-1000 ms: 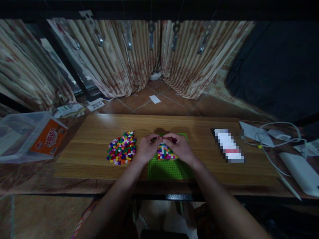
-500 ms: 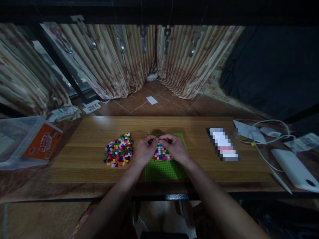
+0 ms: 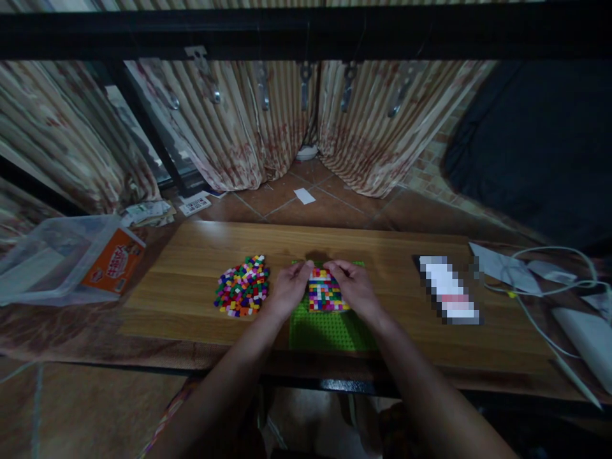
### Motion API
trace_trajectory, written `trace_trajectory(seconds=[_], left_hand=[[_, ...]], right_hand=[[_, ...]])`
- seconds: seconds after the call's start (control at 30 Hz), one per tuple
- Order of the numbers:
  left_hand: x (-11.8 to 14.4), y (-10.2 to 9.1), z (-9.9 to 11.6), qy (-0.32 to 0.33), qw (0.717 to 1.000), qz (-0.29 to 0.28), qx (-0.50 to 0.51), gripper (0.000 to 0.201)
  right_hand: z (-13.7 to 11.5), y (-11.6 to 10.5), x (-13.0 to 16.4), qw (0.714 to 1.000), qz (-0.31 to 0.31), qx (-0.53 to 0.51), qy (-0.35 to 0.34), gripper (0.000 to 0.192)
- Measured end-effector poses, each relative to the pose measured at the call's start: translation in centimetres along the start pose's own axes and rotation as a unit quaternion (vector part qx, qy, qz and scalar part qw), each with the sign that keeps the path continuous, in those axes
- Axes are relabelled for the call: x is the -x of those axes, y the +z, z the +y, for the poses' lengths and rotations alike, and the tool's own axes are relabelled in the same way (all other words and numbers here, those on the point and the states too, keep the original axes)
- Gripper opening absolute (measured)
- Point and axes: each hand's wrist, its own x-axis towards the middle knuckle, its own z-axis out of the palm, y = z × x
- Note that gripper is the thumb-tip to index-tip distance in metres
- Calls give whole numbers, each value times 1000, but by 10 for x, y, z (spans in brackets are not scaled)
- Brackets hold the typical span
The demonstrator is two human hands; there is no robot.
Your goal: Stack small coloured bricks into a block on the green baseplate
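A block of small multicoloured toy bricks [image 3: 325, 296] sits on a green studded baseplate [image 3: 329, 331] in the middle of the wooden board. My left hand [image 3: 291, 287] is at the block's left side, its thumb and index finger drawn together near the upper left corner. At the upper right corner is my right hand [image 3: 356, 287], with fingers curled and thumb close to the index finger. A gap between the two hands shows the brick rows. Anything between the fingertips is too small or hidden to make out. Left of my left hand lies a pile of loose bricks [image 3: 243, 287].
The wooden board [image 3: 191, 255] bears all this. A blurred-out phone [image 3: 449, 290] lies at its right. Further right are a white cable [image 3: 530, 322] and a white device [image 3: 586, 344]. A clear plastic bin [image 3: 62, 255] with an orange label [image 3: 115, 261] stands left.
My hands were together with fingertips meeting above the bricks; now they are apart, one at each side of the block. The view has shifted, so the scene sits further right.
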Motion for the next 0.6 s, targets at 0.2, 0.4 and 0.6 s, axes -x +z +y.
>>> trace_trajectory(seconds=[0.2, 0.4, 0.6], left_hand=[[1, 8, 3, 5, 998, 24, -57, 26], [7, 9, 9, 16, 994, 19, -104, 29], [11, -46, 23, 58, 945, 95, -306, 26]], right_hand=[[3, 0, 3, 998, -11, 48, -24, 31], [4, -3, 3, 997, -26, 66, -18, 30], [6, -5, 5, 998, -19, 61, 11, 33]])
